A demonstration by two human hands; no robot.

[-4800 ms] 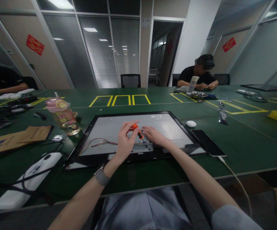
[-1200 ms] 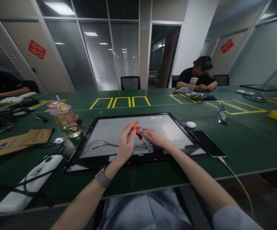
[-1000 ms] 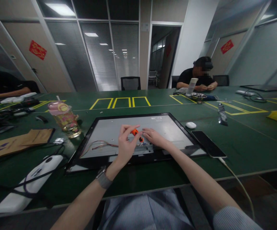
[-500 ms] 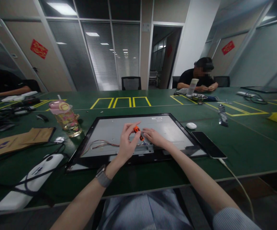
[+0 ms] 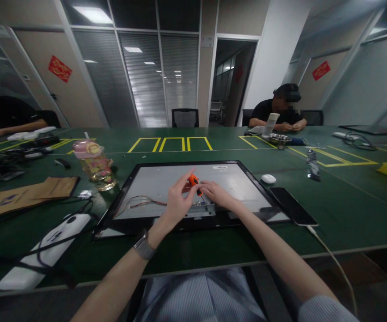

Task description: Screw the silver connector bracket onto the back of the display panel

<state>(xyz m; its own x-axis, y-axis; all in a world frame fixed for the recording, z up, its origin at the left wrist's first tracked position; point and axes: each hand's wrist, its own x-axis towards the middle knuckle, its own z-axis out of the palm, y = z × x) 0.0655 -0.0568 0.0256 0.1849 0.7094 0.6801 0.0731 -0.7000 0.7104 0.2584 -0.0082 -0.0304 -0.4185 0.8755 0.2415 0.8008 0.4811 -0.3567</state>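
Note:
A flat display panel (image 5: 153, 179) with a black frame lies back side up on the green table (image 5: 330, 201). My left hand (image 5: 176, 201) pinches the orange handle of a small screwdriver (image 5: 194, 181), its tip pointing down at a metal bracket (image 5: 196, 208) near the panel's front edge. My right hand (image 5: 218, 194) rests on the panel beside the screwdriver tip, fingers curled against the bracket. Thin coloured wires (image 5: 136, 202) run left from the bracket.
A black phone (image 5: 289, 205) with a white cable lies right of the panel, a white earbud case (image 5: 268, 179) behind it. Left stand a pink-lidded bottle (image 5: 94, 163), brown envelopes (image 5: 26, 194) and a white device (image 5: 42, 252) with black cords. Other people sit at the far right (image 5: 277, 114) and far left.
My left fingers have shifted round the orange handle, turning the screwdriver in place. The right hand has stayed by the bracket. The view has tilted slightly.

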